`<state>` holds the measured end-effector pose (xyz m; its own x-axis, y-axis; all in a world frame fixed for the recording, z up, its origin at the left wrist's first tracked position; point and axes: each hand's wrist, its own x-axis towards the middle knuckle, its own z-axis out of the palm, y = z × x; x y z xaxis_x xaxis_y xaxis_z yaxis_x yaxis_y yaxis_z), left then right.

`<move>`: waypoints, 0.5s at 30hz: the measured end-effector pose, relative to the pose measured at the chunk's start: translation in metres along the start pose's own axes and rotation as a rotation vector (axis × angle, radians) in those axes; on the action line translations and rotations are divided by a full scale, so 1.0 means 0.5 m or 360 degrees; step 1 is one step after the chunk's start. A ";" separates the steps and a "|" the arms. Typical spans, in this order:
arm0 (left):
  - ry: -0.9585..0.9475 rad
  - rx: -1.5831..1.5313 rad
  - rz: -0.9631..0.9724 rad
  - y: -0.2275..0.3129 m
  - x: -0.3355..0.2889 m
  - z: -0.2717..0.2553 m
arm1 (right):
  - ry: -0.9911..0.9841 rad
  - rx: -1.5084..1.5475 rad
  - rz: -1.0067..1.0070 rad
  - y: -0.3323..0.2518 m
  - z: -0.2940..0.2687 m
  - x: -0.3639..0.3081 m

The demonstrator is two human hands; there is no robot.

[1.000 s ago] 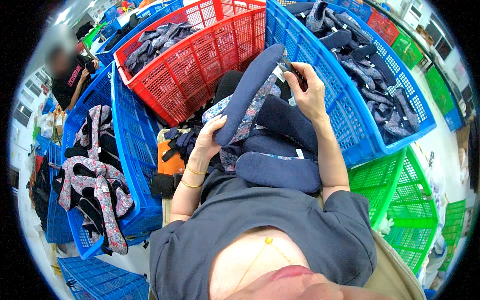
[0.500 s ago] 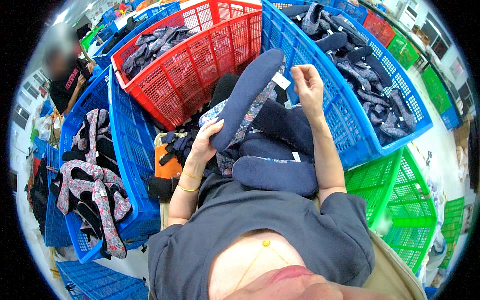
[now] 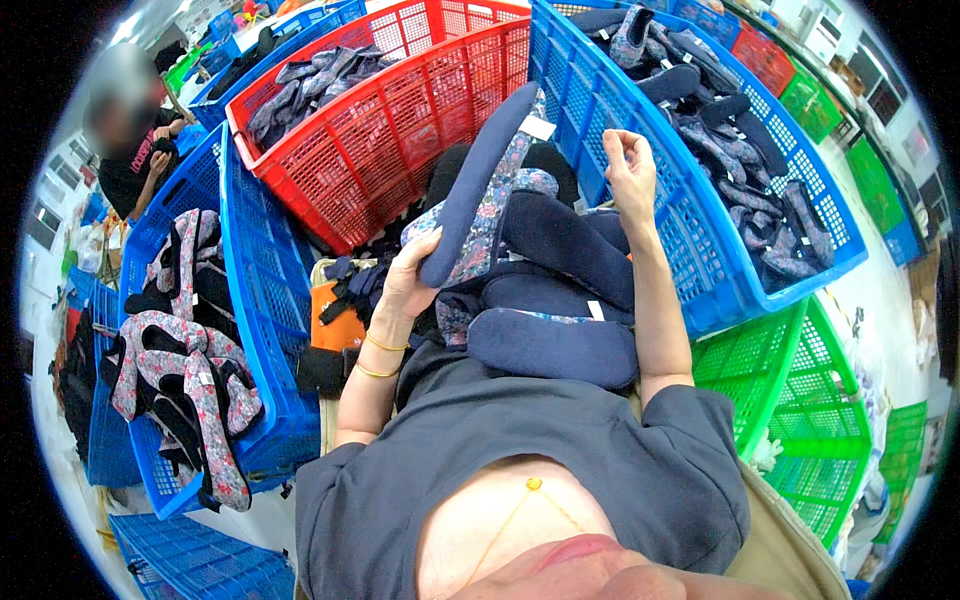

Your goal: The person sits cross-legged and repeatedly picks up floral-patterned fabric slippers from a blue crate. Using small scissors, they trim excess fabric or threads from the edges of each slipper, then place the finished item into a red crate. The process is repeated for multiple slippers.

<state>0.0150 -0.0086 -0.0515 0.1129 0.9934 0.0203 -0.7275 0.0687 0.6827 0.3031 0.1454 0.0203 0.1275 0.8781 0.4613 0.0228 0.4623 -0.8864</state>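
Right blue crate [image 3: 690, 222]: slatted plastic, heaped with dark floral slippers [image 3: 715, 140]
Red crate [image 3: 400, 130]: far side of lap, gray-blue pieces inside
Left blue crate [image 3: 270, 290]: pinkish floral slippers [image 3: 205, 345], some hanging over near edge
Green crates [image 3: 815, 410]: beside person's right elbow
Co-worker [image 3: 125, 170]: standing behind left blue crate
Lap pile [image 3: 555, 345]: navy soles, floral uppers, overlapping
Held slipper [image 3: 483, 185]: in left hand, above lap pile, tilted, far end up and rightward; navy sole, floral side facing right
Left hand [image 3: 408, 275]: grasping near end of held slipper
Right hand [image 3: 630, 175]: raised just beside right blue crate wall, apart from held slipper; fingers curled, can't tell if anything's pinched
White tag [image 3: 537, 128]: sticking out near held slipper's far end
Bracelets [image 3: 380, 373]: two, gold-colored, left wrist
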 end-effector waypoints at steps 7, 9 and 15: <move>-0.0015 -0.0073 -0.0017 0.010 -0.013 0.040 | -0.0304 0.0058 -0.0112 -0.047 0.034 -0.051; 0.0033 0.0058 0.0071 0.012 -0.013 0.065 | -0.0399 0.0049 -0.0285 -0.045 0.042 -0.061; 0.0287 0.1326 0.0836 -0.015 -0.003 0.046 | -0.0553 -0.0102 -0.0465 -0.067 0.061 -0.094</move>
<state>0.0358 -0.0128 -0.0401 -0.2412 0.8832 0.4022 0.0581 -0.4006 0.9144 0.2662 0.0926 0.0296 -0.2332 0.7062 0.6685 0.0707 0.6980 -0.7126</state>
